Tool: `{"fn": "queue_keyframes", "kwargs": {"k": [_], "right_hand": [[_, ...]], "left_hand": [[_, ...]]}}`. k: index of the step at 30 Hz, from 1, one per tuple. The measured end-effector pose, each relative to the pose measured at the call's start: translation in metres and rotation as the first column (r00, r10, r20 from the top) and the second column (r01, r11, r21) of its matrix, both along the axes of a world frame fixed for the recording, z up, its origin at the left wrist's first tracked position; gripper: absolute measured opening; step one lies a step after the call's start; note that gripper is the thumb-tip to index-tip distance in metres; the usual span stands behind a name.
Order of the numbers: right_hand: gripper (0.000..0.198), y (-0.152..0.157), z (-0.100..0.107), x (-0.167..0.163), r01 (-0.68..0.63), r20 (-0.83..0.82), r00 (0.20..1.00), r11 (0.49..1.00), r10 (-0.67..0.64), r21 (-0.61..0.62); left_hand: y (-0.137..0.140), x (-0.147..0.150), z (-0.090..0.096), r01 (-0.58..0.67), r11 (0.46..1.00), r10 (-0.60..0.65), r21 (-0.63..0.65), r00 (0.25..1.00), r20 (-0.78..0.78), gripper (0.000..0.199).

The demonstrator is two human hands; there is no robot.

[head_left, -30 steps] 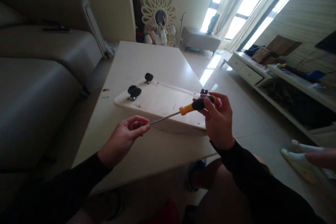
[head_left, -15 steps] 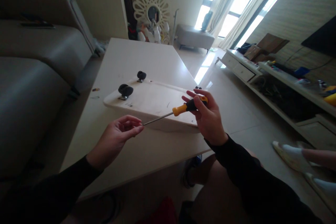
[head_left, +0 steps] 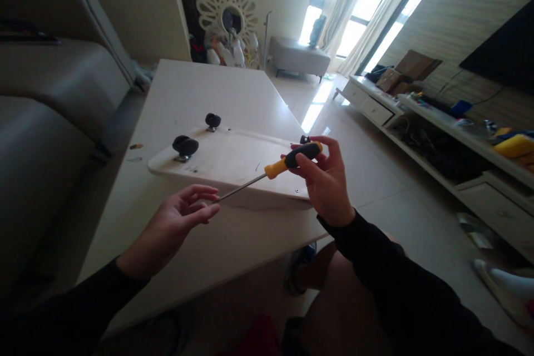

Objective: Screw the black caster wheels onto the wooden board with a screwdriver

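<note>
A screwdriver (head_left: 276, 169) with a yellow and black handle slants over the near edge of a white board. My right hand (head_left: 331, 192) grips its handle with the fingertips. At the shaft's tip, my left hand (head_left: 175, 222) pinches with thumb and fingers; whether a small part is also in that pinch is hidden. Beneath lies the white board (head_left: 233, 158) with rounded corners, flat on the table. Two black casters (head_left: 184, 146) stand up at its left end, and another black caster (head_left: 305, 139) shows partly behind my right hand. A small screw hole (head_left: 297, 190) marks the near right corner.
The white table (head_left: 200, 267) carries the board. A grey sofa (head_left: 54, 78) stands at left, a low TV cabinet (head_left: 417, 128) with boxes at right. Another person's foot (head_left: 507, 283) is on the floor at far right. A grey bench (head_left: 298, 57) stands near the window.
The view has turned slightly right, so the scene sits further left. Both hands keep hold of the screwdriver; the right fingers have curled closer around its handle. The other person's feet have shifted right.
</note>
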State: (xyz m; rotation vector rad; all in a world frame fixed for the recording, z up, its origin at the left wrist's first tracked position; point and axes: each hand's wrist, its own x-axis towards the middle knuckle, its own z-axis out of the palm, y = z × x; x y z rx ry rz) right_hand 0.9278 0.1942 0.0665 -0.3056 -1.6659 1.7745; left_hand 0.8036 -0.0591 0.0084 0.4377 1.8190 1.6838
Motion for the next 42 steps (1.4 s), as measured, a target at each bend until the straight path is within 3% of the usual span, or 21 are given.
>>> {"fn": "queue_keyframes", "kwargs": {"k": [4, 8, 12, 15, 19, 23, 34, 42], "right_hand": [[0.045, 0.022, 0.008, 0.0, 0.165, -0.081, 0.985, 0.966, -0.151, 0.199], [0.046, 0.055, 0.019, -0.001, 0.402, -0.288, 0.906, 0.847, -0.312, 0.349], [0.046, 0.075, 0.03, 0.001, 0.54, -0.469, 0.814, 0.743, -0.342, 0.396], [0.044, 0.08, 0.034, 0.005, 0.581, -0.511, 0.794, 0.66, -0.33, 0.476], [0.048, 0.08, 0.031, 0.01, 0.533, -0.46, 0.839, 0.613, -0.292, 0.583], [0.056, 0.085, 0.022, 0.009, 0.52, -0.38, 0.854, 0.554, -0.356, 0.65], [0.06, 0.104, 0.011, 0.001, 0.477, -0.26, 0.867, 0.555, -0.426, 0.681], [0.06, 0.105, 0.009, -0.004, 0.444, -0.286, 0.894, 0.606, -0.344, 0.66]], "left_hand": [[0.001, 0.0, 0.003, -0.009, 1.0, 0.009, -0.002, 0.995, 0.097, 0.054], [-0.003, -0.005, 0.002, -0.008, 1.0, 0.005, 0.024, 0.991, 0.136, 0.046], [-0.005, -0.008, -0.001, -0.027, 0.999, 0.022, 0.033, 0.989, 0.143, 0.04], [-0.004, -0.007, 0.0, -0.025, 0.999, 0.021, 0.024, 0.99, 0.136, 0.037], [-0.001, -0.007, 0.0, -0.042, 0.999, 0.039, 0.021, 0.988, 0.149, 0.035], [0.001, -0.008, -0.002, -0.062, 0.997, 0.053, 0.042, 0.981, 0.185, 0.035], [0.001, -0.004, 0.009, -0.083, 0.996, 0.076, 0.023, 0.969, 0.235, 0.033], [-0.001, -0.007, 0.004, -0.085, 0.996, 0.081, 0.007, 0.971, 0.224, 0.036]]}}
